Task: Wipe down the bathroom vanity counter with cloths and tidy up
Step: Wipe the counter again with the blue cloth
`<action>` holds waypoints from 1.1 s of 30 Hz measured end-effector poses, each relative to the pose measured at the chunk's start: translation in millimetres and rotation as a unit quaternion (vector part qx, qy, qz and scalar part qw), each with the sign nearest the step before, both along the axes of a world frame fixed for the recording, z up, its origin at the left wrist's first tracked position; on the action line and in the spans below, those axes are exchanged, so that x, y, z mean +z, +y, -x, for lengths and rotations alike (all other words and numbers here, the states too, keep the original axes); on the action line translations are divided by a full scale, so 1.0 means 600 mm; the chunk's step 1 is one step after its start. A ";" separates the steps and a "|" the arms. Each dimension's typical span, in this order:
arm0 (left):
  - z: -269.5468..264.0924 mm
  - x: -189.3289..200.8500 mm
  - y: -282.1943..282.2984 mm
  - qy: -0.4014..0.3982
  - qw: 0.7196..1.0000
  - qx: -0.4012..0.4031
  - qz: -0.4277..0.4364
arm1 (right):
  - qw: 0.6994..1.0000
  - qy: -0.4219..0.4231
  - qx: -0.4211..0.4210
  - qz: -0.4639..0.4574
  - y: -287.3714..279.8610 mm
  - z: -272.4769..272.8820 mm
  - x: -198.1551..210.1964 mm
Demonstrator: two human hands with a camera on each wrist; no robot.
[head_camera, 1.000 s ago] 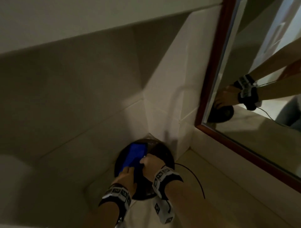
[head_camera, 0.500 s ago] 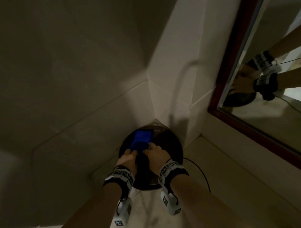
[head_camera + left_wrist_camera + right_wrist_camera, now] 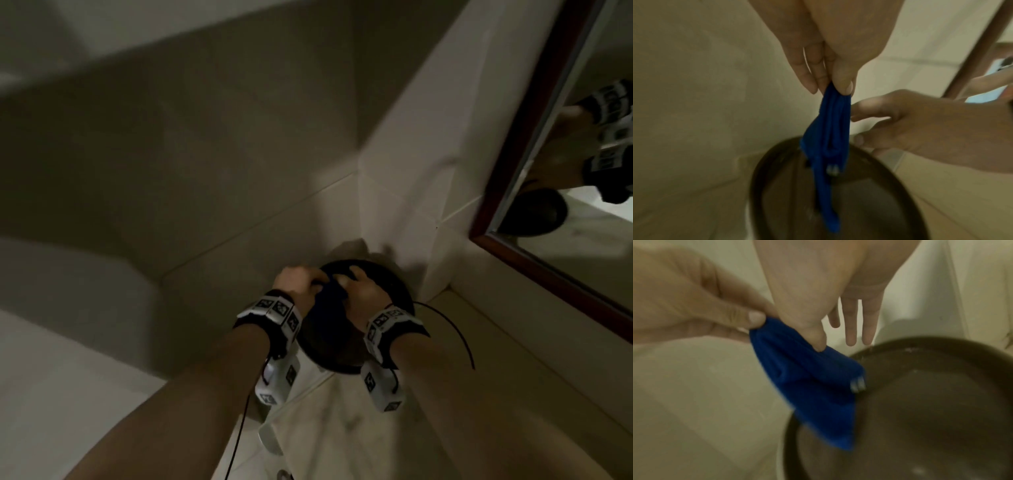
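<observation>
Blue cloth (image 3: 826, 146) | pinched by left hand (image 3: 830, 53) fingers | right hand (image 3: 824, 293) thumb on it | over dark bowl (image 3: 920, 410) | mirror (image 3: 582, 171) right

Right wrist view blurs the blue cloth (image 3: 809, 381) and dark bowl (image 3: 920, 402).

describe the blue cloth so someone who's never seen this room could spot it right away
Find the wood-framed mirror; in the tiled corner beside it sits a dark round bowl. Over it hangs the cloth, pinched by the left hand, the right hand touching it. It is the only bright blue thing there.
</observation>
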State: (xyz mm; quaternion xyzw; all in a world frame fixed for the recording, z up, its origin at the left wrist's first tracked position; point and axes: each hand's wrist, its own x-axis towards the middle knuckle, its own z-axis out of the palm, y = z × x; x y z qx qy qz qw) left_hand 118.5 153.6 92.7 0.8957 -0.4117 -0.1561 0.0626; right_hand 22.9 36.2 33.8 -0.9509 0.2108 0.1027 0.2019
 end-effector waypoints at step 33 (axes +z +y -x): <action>0.291 0.119 0.189 0.130 0.941 -0.131 0.285 | 0.917 -0.130 -0.375 0.016 0.249 0.477 0.194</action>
